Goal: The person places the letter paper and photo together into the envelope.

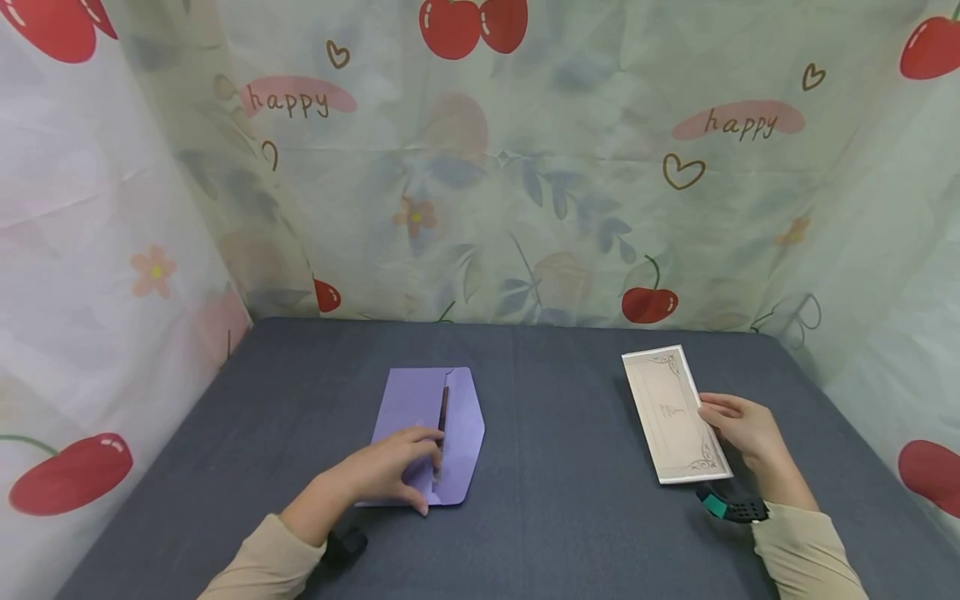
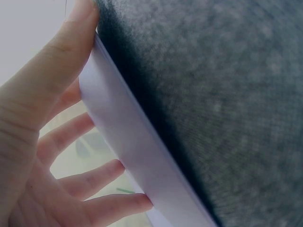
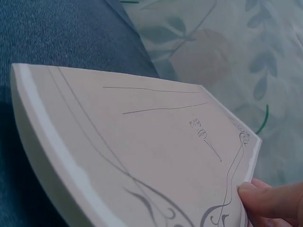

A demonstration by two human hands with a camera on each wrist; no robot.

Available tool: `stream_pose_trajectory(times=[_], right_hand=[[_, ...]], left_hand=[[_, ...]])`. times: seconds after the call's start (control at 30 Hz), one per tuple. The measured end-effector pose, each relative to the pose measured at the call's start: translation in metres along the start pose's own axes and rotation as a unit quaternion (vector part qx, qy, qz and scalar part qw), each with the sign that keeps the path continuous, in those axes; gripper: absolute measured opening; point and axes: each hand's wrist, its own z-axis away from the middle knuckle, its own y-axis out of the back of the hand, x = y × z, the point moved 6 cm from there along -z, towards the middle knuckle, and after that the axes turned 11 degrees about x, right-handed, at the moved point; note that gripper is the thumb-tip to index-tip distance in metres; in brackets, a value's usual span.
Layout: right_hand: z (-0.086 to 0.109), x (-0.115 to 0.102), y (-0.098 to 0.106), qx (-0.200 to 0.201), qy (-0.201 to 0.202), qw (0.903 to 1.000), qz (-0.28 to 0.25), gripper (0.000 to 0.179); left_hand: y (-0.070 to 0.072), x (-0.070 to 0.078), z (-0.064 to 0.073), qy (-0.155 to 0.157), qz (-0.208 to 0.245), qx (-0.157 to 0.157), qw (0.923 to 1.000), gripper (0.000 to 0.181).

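Note:
A lavender envelope (image 1: pixel 405 400) lies on the dark cloth, its pointed flap (image 1: pixel 467 433) spread to the right. Between pocket and flap runs a long slit with something brownish showing inside. My left hand (image 1: pixel 382 467) rests over the near part of the envelope, thumb at its near edge. In the left wrist view the spread, nearly straight fingers (image 2: pixel 102 179) touch the lavender paper (image 2: pixel 137 142). To the right, a cream card (image 1: pixel 671 417) with a white border and scrolled corners is held tilted. My right hand (image 1: pixel 750 433) pinches its right edge, thumb (image 3: pixel 265 198) on the printed face.
A dark grey cloth (image 1: pixel 555 450) covers the table. Behind it and at both sides hangs a pale printed curtain (image 1: pixel 517 167) with cherries, hearts and leaves. A black and teal wrist device (image 1: pixel 731 506) sits below the right hand.

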Motion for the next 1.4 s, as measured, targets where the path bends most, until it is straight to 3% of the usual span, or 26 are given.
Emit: stream_pose_trajectory(times=[0.23,0.4,0.73,1.4], right_hand=[[-0.025,0.022,-0.013,0.008,0.003,0.9999,0.007,0.049],[-0.033,0.025,-0.021,0.001,0.016,0.9999,-0.006,0.049],[-0.037,0.022,-0.038,0.004,0.031,0.9994,-0.015,0.051],[-0.028,0.008,-0.061,-0.027,0.051,0.9980,-0.027,0.049]], left_hand=[[0.002,0.001,0.001,-0.011,0.000,0.008,0.9999,0.044],[0.002,0.001,0.000,-0.013,0.002,0.009,0.9999,0.044],[0.001,-0.001,-0.001,-0.002,0.002,0.000,1.0000,0.044],[-0.001,-0.001,0.000,0.007,0.000,-0.003,1.0000,0.045]])
